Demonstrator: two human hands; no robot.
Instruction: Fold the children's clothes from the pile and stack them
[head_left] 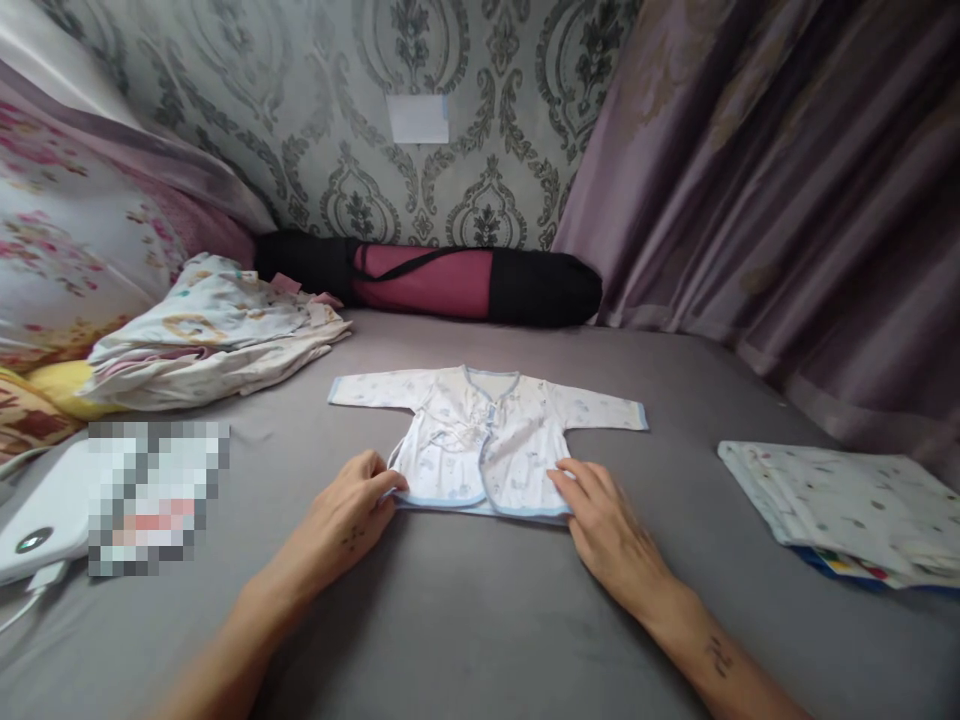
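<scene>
A small white baby shirt (450, 465) with blue trim and a faint print lies spread on the grey sheet, sleeves out to both sides and its ties near the middle of the front. My left hand (367, 500) pinches the lower left corner of the shirt between thumb and fingers. At the lower right corner, my right hand (600, 505) has its fingertips on the hem, with the thumb hidden under the hand and cloth edge.
Crumpled cloths (217, 330) lie at the back left beside a floral pillow (60, 230). A white device (67, 495) with a cable sits at the left. Folded cloth (862, 500) lies at the right. A black and red bag (427, 280) rests along the wall.
</scene>
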